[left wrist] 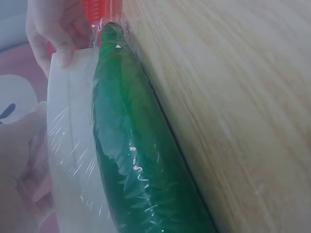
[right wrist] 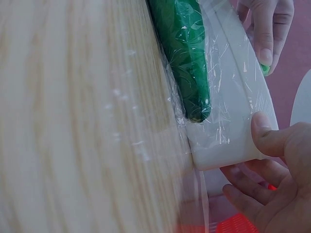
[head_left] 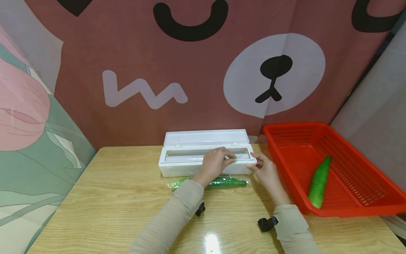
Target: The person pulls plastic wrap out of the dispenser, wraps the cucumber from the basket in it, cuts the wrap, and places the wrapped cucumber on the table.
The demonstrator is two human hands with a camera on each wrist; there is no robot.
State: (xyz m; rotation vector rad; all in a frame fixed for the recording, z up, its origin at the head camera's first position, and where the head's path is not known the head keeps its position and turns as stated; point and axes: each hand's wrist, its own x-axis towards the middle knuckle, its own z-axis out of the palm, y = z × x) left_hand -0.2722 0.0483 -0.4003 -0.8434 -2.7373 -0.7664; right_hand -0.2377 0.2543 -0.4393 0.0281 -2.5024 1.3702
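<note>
A white cling film dispenser (head_left: 177, 170) stands at the back of the table with its lid raised. My left hand (head_left: 216, 163) reaches over its front and pinches a small green slide cutter (right wrist: 265, 69) at the front edge. With thumb on the front and fingers around the end, my right hand (head_left: 264, 173) grips the dispenser's right end. Directly in front lies a long green cucumber (left wrist: 131, 131), covered by clear film (right wrist: 223, 131) that runs up over the dispenser's front. My left forearm hides the cucumber's middle in the head view.
A red plastic basket (head_left: 285, 176) stands at the right, close to my right hand, with another green cucumber (head_left: 320, 181) inside. Behind the wooden table (head_left: 120, 197) hangs a printed curtain (head_left: 142, 46).
</note>
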